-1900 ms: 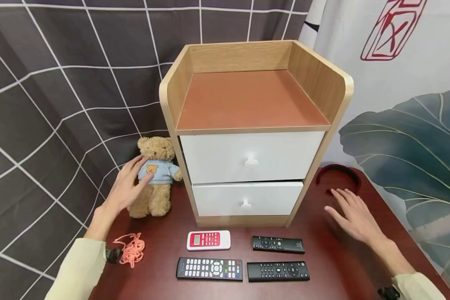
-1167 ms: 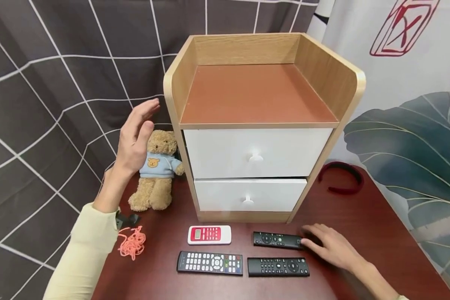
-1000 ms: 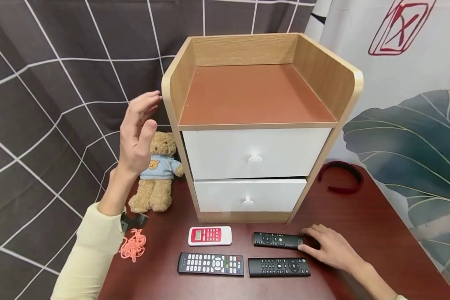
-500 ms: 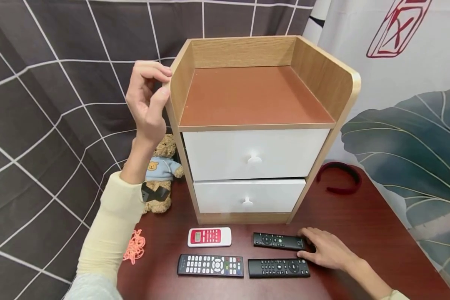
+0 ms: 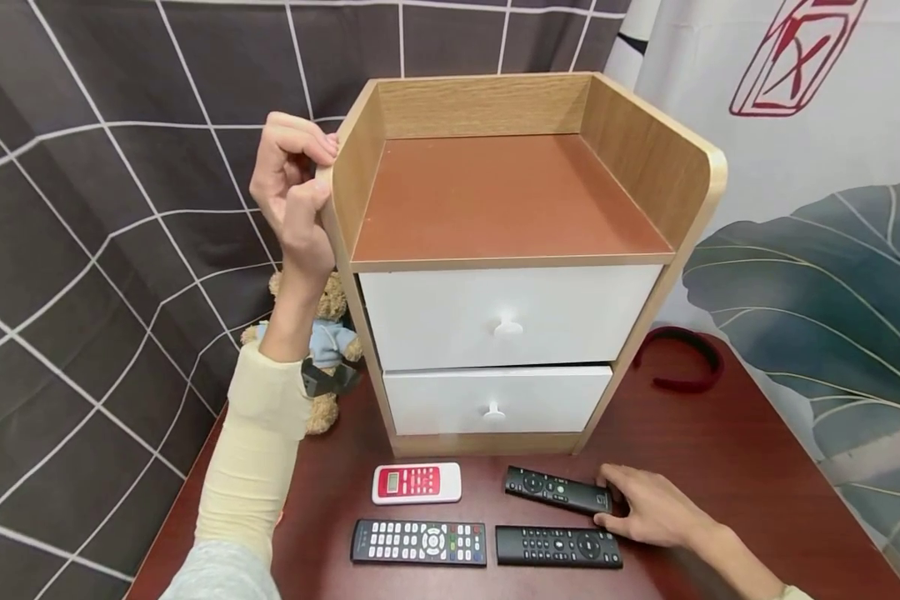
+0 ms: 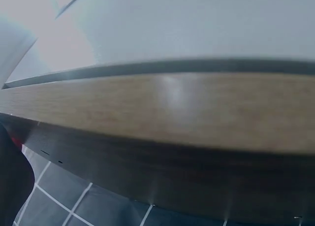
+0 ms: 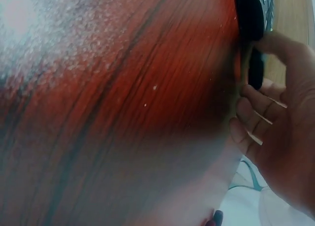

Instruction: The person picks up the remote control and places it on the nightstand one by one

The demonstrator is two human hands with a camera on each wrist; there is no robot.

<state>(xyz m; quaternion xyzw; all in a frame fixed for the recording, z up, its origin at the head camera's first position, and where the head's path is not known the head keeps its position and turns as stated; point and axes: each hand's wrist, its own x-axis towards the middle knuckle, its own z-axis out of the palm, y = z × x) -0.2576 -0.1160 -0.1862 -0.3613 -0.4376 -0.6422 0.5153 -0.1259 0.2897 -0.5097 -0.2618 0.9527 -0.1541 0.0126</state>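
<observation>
My left hand (image 5: 292,187) grips the upper left side panel of a small wooden cabinet (image 5: 512,260) with two white drawers. The left wrist view shows the cabinet's wooden edge (image 6: 172,110) close up, but not the fingers. Low on the right, my right hand (image 5: 654,506) holds the right end of a black remote control (image 5: 555,489) between thumb and fingers. That remote lies slightly slanted on the table, its right end nearer to me. In the right wrist view, the thumb and fingers of the right hand (image 7: 290,113) are around the dark remote end (image 7: 255,71).
A white-and-red remote (image 5: 417,483) and two more black remotes, left (image 5: 418,542) and right (image 5: 558,547), lie before the cabinet. A teddy bear (image 5: 330,337) sits left, partly behind my arm. A dark red headband (image 5: 678,385) lies right on the table (image 5: 757,483).
My left hand has risen from beside the teddy bear to the cabinet's side panel. My right hand has come from near the headband to the remote, whose right end has swung toward me.
</observation>
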